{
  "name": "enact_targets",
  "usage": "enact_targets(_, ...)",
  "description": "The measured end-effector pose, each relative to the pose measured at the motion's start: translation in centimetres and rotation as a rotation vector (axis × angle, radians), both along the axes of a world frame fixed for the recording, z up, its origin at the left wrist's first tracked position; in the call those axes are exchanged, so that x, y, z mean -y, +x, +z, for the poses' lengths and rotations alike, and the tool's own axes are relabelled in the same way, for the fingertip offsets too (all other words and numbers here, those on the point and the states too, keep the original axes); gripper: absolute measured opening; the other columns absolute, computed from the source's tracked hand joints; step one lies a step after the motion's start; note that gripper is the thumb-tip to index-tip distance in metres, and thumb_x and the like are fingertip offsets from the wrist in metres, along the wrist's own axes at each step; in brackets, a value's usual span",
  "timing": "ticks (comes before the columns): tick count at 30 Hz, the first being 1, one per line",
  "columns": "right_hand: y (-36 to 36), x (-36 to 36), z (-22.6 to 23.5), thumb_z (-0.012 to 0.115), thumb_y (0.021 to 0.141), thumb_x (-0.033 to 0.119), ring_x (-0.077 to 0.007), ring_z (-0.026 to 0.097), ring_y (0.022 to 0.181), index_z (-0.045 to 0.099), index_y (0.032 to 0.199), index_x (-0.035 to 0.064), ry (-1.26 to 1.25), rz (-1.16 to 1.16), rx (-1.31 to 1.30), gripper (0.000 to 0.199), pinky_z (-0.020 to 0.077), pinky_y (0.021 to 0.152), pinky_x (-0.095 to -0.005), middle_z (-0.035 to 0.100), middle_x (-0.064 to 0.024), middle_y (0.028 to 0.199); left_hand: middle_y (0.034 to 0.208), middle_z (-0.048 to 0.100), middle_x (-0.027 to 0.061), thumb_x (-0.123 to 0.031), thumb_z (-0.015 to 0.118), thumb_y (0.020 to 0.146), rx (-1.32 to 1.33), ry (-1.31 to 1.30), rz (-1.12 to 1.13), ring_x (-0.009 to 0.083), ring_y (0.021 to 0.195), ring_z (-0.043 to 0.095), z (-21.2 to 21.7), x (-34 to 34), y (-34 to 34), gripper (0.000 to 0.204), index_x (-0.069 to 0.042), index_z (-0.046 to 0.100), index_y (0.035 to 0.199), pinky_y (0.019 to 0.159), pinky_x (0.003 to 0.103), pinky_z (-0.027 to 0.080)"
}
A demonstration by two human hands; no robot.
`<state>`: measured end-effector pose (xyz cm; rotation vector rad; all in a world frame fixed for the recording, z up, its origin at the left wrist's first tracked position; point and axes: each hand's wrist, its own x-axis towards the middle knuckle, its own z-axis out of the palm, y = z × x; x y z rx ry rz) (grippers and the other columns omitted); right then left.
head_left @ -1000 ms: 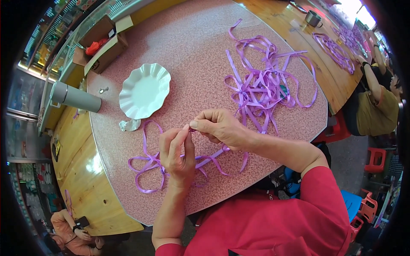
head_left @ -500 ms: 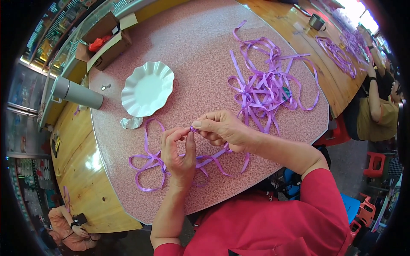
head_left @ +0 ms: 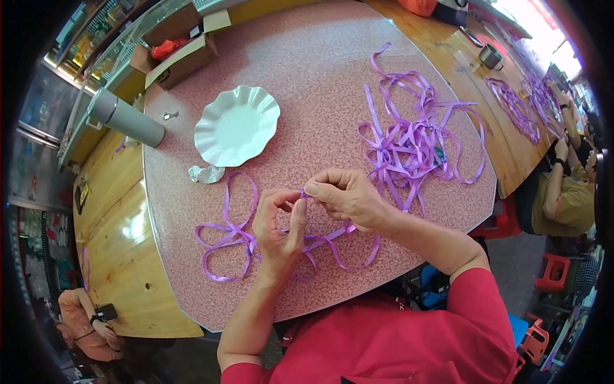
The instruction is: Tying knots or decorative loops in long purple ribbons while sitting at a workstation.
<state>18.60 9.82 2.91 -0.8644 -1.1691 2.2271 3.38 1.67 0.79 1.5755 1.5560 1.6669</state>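
Several loops of the purple ribbon (head_left: 233, 233) already lay formed near the surface's (head_left: 320, 83) near edge – the bow looked partly built, its centre not yet secured. Both the left hand (head_left: 279, 225) and right hand (head_left: 345, 198) were pinched shut on the ribbon just above those loops, while a tangled pile of ribbon strips (head_left: 409, 137) waited toward the right edge.

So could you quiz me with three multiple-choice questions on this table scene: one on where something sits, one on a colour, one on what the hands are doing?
1. Where is the white plate relative to the hands?
A. farther up the table
B. under them
C. on the floor

2. What colour is the ribbon?
A. green
B. purple
C. yellow

3. What are the left hand and right hand doing?
A. resting flat
B. pinching ribbon together
C. lifting the plate

Answers: 1 A, it lies beyond the hands; 2 B, all strands are purple; 3 B, fingertips meet on a strand.
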Motion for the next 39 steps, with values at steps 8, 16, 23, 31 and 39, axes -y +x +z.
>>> enact_targets(8,0.0,0.0,-0.5,0.065,0.094,0.014,-0.0021,0.047,0.069,0.069,0.09,0.0011,0.827,-0.065,0.166,0.014,0.0368,0.059,-0.0197,0.056,0.0041,0.079,0.086,0.061,0.0091,0.002,0.069,0.083,-0.091,-0.044,0.008,0.0176,0.072,0.056,0.8,-0.1,-0.1,0.013,-0.003,0.061,0.092,0.063,0.028,0.045)
enact_targets(16,-0.1,0.2,-0.2,0.065,0.095,0.021,-0.0001,0.041,0.052,0.066,0.094,0.007,0.015,0.008,0.017,0.014,0.0292,0.045,-0.0182,0.056,0.0037,0.072,0.097,0.056,0.0064,0.006,0.064,0.088,0.063,-0.014,-0.06,0.0113,0.084,0.052,-0.2,0.6,0.2,0.014,-0.003,0.057,0.095,0.072,0.025,0.045)
enact_targets(23,0.1,-0.5,-0.5,0.065,0.095,0.024,0.0019,0.034,0.048,0.064,0.09,0.0089,-0.22,0.012,-0.031,0.017,0.0256,0.042,-0.0166,0.056,0.0051,0.072,0.096,0.058,0.0075,0.007,0.067,0.086,0.233,-0.007,-0.069,0.0125,0.083,0.055,-0.6,0.3,0.7,0.018,-0.001,0.058,0.099,0.074,0.025,0.046)
enact_targets(31,0.0,-0.1,0.4,0.065,0.096,0.026,0.0013,0.036,0.052,0.065,0.093,0.0073,-0.066,0.02,0.013,0.019,0.0281,0.046,-0.0159,0.054,0.0067,0.071,0.095,0.057,0.0068,0.006,0.068,0.085,0.206,-0.033,-0.039,0.0118,0.082,0.055,-0.8,0.2,0.5,0.019,-0.002,0.057,0.098,0.073,0.025,0.046)
enact_targets(39,0.1,-0.3,-0.1,0.066,0.095,0.024,0.0003,0.034,0.052,0.065,0.097,0.0072,0.008,0.016,0.008,0.017,0.025,0.046,-0.0175,0.05,0.0078,0.069,0.105,0.054,0.0101,0.01,0.062,0.087,0.032,0.052,-0.103,0.0162,0.097,0.055,-1.1,0.5,0.3,0.02,-0.001,0.053,0.101,0.089,0.027,0.045)
